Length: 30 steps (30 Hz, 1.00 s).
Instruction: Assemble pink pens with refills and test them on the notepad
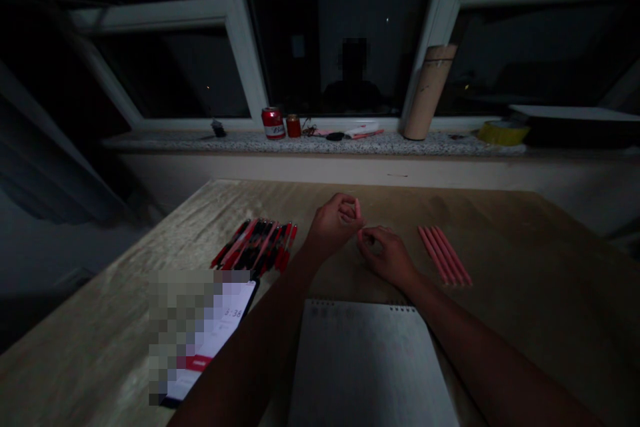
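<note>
My left hand [331, 225] is closed, fingers pinched on a slim pink pen [357, 207] that stands nearly upright above the table. Just to the right and lower, my right hand [389, 255] pinches a pink end below it, with thumb and fingertips together. Whether both pink parts belong to one pen or are two separate pieces, I cannot tell. Several pink pens [445, 255] lie side by side to the right of my right hand. Left of my left forearm is a group of red, black and pink pens [257, 243].
A spiral notepad [370, 360] lies between my forearms. On the left is a lit phone [225, 327], partly pixelated. Along the windowsill [220, 142] stand a red can [273, 123], a small red jar [293, 125], a tall tan cylinder [430, 92] and a yellow tape roll [503, 133].
</note>
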Motion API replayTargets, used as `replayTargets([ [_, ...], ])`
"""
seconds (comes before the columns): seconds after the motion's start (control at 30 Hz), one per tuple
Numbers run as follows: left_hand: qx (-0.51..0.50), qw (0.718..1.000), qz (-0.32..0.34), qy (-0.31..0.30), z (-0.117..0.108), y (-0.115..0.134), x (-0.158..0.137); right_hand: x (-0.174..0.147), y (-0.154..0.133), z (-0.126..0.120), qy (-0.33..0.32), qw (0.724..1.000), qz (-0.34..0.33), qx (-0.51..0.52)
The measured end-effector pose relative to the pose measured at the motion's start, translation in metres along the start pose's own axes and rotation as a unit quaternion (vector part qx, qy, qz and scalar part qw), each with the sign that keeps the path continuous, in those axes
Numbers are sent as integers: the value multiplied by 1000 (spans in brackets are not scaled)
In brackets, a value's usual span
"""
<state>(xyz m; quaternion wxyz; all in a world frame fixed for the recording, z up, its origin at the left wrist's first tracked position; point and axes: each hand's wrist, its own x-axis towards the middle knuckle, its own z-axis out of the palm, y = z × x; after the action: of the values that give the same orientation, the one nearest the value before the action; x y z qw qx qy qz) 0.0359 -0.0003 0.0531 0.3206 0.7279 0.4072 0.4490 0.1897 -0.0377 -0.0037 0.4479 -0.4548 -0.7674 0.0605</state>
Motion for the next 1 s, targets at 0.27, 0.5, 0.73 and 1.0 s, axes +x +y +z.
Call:
replayTargets([
  [0.27, -67, 997, 12, -27, 2, 2, 1, -1, 2, 1, -6, 1000, -2, -2],
  [0.5, -47, 999, -15, 15, 2, 3, 0, -1, 1, 1, 2, 1000, 4, -1],
  [0.73, -37, 999, -28, 23, 0, 8, 1, 0, 0, -1, -6, 1000, 1, 3],
  [1.0, -24, 999, -1, -24, -4, 15, 0, 0, -2, -2, -8, 1000, 5, 5],
])
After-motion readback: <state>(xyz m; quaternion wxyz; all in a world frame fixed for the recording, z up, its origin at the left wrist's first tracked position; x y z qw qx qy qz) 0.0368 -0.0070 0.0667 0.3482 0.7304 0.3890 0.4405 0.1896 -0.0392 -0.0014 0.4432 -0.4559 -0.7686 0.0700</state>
